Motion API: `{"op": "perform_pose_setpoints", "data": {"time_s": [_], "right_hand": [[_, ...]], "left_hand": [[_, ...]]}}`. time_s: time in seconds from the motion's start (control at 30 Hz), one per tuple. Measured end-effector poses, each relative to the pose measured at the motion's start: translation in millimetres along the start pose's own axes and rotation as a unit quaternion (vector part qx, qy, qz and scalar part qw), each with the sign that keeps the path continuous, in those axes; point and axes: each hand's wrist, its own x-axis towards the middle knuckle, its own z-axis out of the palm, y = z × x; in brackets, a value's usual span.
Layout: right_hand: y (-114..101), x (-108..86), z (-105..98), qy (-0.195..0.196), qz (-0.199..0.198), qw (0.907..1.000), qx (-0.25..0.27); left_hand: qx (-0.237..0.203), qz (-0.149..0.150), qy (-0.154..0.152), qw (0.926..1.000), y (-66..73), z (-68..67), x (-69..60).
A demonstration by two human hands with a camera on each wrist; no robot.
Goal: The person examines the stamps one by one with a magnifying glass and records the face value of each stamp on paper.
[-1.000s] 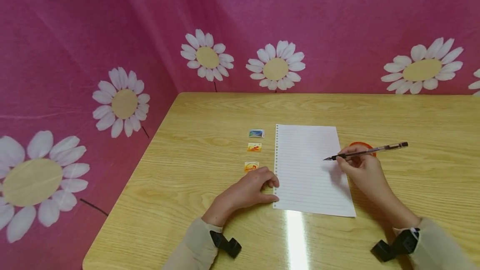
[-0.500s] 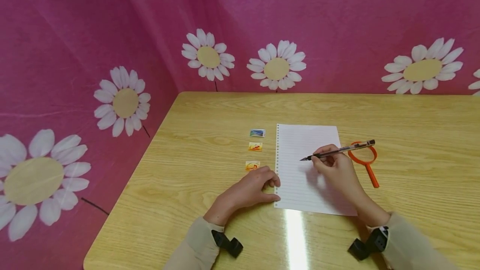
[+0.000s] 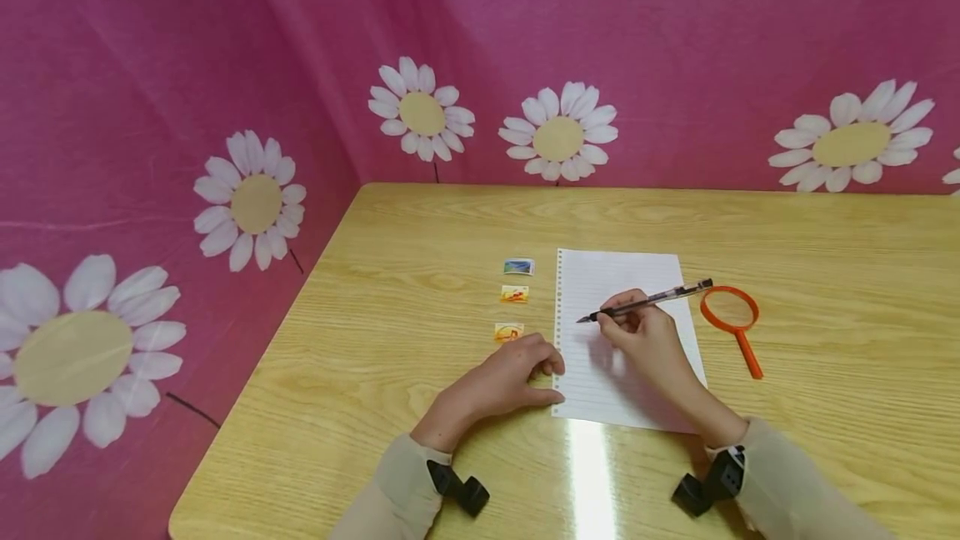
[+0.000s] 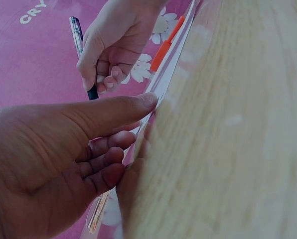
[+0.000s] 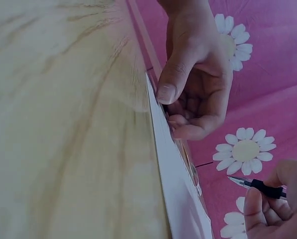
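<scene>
The right hand (image 3: 651, 344) pinches a black-and-clear plastic pen (image 3: 667, 295) above a white lined paper sheet (image 3: 600, 386) on a yellow wooden table (image 3: 420, 273), and the sheet could slide if the left hand (image 3: 502, 379), loosely bent at its edge, presses too softly.

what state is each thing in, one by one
slim clear-and-black plastic pen: uncapped, held in the right hand's fingers, tip lifted off the sheet
white lined paper sheet with punched edge: flat, no writing visible
orange-red round magnifying glass: lying on the table, not held
three small rectangular picture cards: laid out apart, nearest partly hidden by the left hand
</scene>
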Motion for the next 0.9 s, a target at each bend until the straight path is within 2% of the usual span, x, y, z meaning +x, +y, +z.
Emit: {"op": "perform_pose_setpoints", "data": {"time_s": [0.53,0.9], "right_hand": [[6.4,10.0,13.5,0.015,0.034,0.9992,-0.014],[14.5,14.1,18.3,0.027,0.031,0.9989,-0.024]], "left_hand": [[-0.003,-0.007,-0.001,1.0000,-1.0,0.6,1.3],[-0.004,-0.013,-0.004,0.9999,-1.6,1.1,0.5]]}}
